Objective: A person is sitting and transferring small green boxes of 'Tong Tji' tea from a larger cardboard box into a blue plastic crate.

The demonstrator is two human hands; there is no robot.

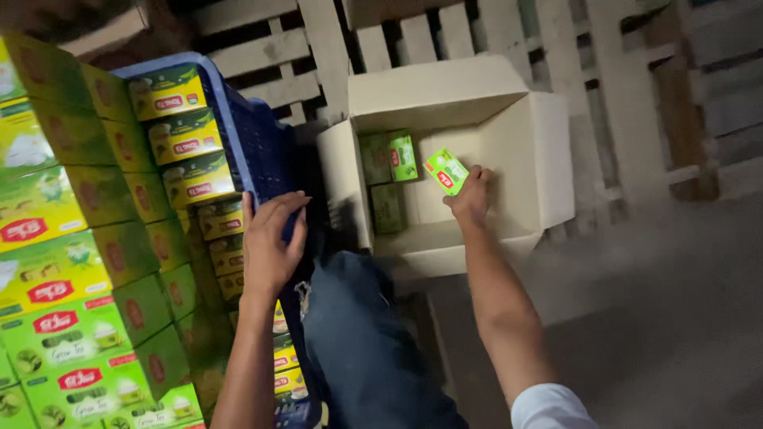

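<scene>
Our right hand (470,195) pinches a small green packet (446,171) inside the open cardboard box (548,159), which holds three packets (388,179) and much room. Our left hand (270,246), fingers spread, rests on the blue crate (254,135) full of packets.

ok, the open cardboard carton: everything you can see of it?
The cardboard carton is plain pale corrugated board, open, with its flaps folded outward. It sits in front of a wooden pallet, right of the blue crate. Inside, a few small green boxes are stacked at its left side; the rest is bare. The right hand reaches in holding another green box.
</scene>
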